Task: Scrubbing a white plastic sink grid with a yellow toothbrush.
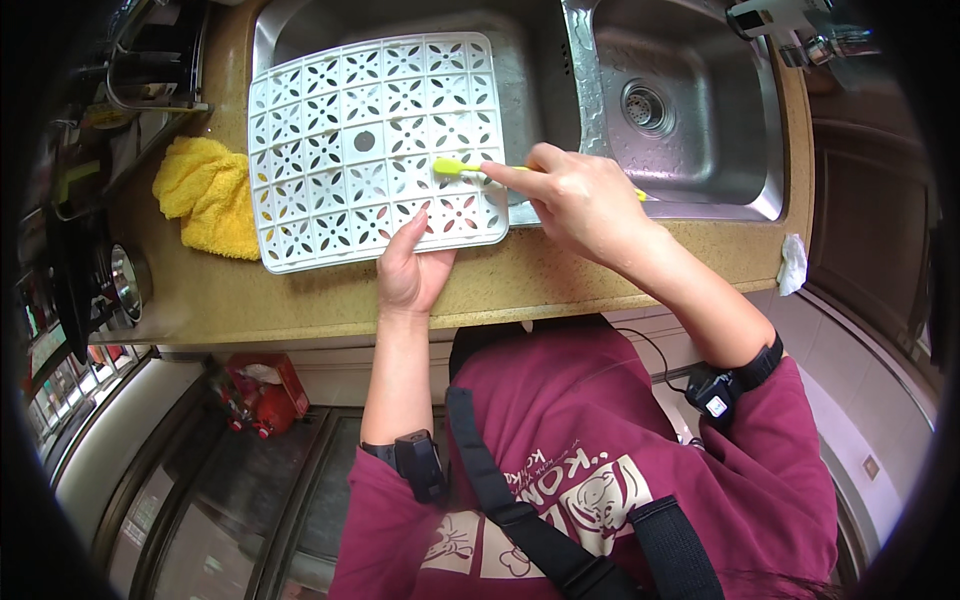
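Observation:
My left hand (pixel 412 274) grips the near edge of a white plastic drain tray (pixel 364 161), thumb on top and the other fingers hidden below. Leaf-shaped slots in a flower pattern pierce the tray, and a round hole sits near its middle. It is held tilted over the counter edge and the left sink basin. In my right hand (pixel 585 199) is a slim yellow-green brush (pixel 452 166), its head over the tray's right half. My index finger lies along the handle. Whether the bristles touch the tray is hard to tell.
A yellow cloth (pixel 210 199) lies on the counter (pixel 315 307) left of the tray. To the right is a second steel basin (pixel 697 172) with a drain, below a faucet (pixel 806 45). A crumpled white tissue (pixel 793 264) rests at the counter's right edge. A dish rack (pixel 150 105) stands left.

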